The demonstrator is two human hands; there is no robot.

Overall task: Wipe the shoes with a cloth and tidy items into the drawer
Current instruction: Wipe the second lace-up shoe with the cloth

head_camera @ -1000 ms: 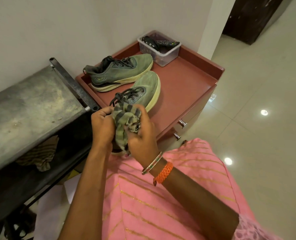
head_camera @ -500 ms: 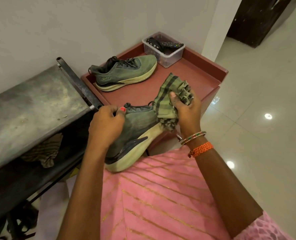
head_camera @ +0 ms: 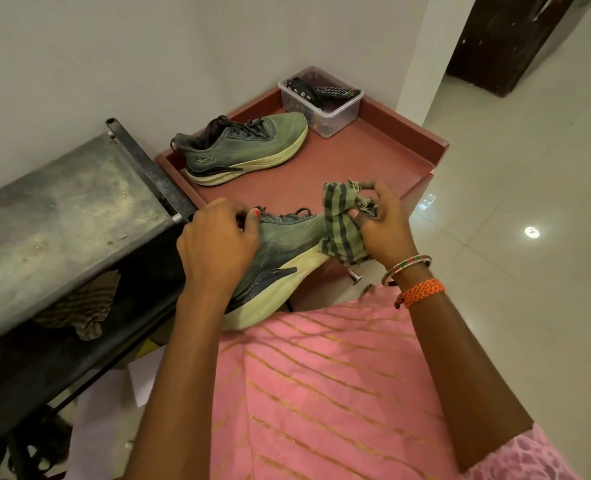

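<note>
a home hallway: tiled floor (head_camera: 529, 168), shoe cabinet (head_camera: 373, 157), metal rack (head_camera: 62, 202).

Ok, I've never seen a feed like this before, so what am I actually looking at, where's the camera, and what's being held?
There is no machine here: these are a person's two bare hands, filmed by a wide-angle camera worn on the head and looking down. The left hand grips a green sneaker at its collar, lifted off the cabinet. The right hand holds a striped cloth against the sneaker's toe end. On the red cabinet top lie the second sneaker and a clear plastic box with what look like remote controls. To the left stands a dusty metal rack.
</note>
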